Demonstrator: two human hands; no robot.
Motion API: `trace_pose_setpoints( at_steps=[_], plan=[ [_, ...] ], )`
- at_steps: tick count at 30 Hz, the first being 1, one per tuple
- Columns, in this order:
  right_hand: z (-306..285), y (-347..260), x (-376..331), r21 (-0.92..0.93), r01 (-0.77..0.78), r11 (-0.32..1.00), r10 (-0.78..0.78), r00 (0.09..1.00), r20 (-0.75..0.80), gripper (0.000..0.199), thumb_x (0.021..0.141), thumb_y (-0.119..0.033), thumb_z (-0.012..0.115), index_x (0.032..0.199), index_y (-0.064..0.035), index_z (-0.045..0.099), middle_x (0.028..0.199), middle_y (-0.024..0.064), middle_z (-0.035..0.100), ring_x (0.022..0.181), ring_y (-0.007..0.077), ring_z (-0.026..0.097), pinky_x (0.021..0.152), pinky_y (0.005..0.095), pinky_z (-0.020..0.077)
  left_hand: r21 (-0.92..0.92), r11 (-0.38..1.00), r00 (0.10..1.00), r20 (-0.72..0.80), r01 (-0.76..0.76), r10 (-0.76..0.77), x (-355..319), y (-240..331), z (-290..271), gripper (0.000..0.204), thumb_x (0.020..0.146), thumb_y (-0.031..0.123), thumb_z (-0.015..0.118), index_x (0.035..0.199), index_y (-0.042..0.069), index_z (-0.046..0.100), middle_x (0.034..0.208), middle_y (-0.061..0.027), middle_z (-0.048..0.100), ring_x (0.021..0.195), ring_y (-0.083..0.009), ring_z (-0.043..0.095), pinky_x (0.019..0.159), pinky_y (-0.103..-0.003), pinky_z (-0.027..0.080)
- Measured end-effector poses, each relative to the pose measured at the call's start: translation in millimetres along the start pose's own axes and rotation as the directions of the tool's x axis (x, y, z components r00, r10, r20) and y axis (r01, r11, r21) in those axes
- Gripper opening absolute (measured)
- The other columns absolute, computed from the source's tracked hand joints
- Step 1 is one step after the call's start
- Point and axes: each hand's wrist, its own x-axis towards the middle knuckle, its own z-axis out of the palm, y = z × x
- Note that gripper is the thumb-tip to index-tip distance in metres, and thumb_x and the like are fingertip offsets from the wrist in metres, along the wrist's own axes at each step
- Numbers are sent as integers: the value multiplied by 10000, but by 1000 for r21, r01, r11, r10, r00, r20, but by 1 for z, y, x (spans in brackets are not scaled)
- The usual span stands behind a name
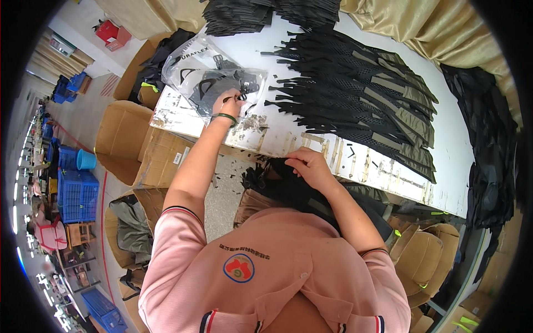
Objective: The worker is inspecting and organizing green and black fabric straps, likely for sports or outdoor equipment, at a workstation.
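My left hand (229, 104), with a dark green bangle at its wrist, reaches to a clear plastic bag (186, 61) on the table. Its fingers close on a small black plastic buckle (242, 97), partly hidden by them. Loose black buckles (252, 83) lie inside and around the bag's mouth. Close to my body, my right hand (310, 166) pinches the edge of a black fabric piece (283, 175). That piece drapes over my lap, below the table's front edge, with its strap ends (252, 176) hanging to the left.
Overlapping black mesh pieces with olive panels and straps (355, 91) cover the right of the white table (444, 166). Black strips (239, 16) are stacked at the back. Cardboard boxes (125, 136) stand left, another box (425, 255) right. Black fabric (486, 139) hangs over the right edge.
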Motion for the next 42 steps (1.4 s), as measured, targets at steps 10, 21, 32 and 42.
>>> trace_pose_setpoints(
  at_steps=[10, 21, 32, 42],
  plan=[
    [3, -5, 0, -53, -12, 999, 16, 998, 62, 147, 846, -72, 614, 953, 23, 648, 812, 81, 603, 610, 134, 563, 570, 251, 464, 99, 993, 998, 0, 63, -63, 5, 4, 5, 345, 710, 295, 750, 942, 70, 630, 797, -102, 632, 792, -260, 605, 724, -350, 474],
    [-23, 7, 3, 409, -103, 907, 137, 989, -54, 172, 865, -58, 600, 993, 49, 640, 768, 39, 614, 584, 95, 544, 547, 223, 449, -790, 126, 765, 613, 601, 196, -87, 103, -32, 155, 890, 79, 575, 1040, 64, 612, 807, -25, 614, 655, -127, 599, 624, -261, 508],
    [-28, -2, -7, 622, -184, 761, 136, 983, 125, 153, 866, -90, 620, 949, 37, 646, 756, 40, 609, 600, 92, 547, 547, 220, 445, -574, -288, 637, 622, 767, 456, -125, 121, -13, 224, 912, 114, 552, 1103, 4, 589, 916, -48, 609, 705, -114, 548, 643, -255, 459],
    [-27, -18, -13, 167, -90, 982, 81, 995, 62, 119, 845, -61, 615, 929, 17, 645, 749, -9, 588, 631, 47, 496, 566, 200, 399, -613, -171, 624, 674, 771, 395, -127, 125, -9, 228, 907, 101, 555, 1091, -29, 593, 902, -72, 623, 650, -106, 540, 602, -230, 453]
  ],
)
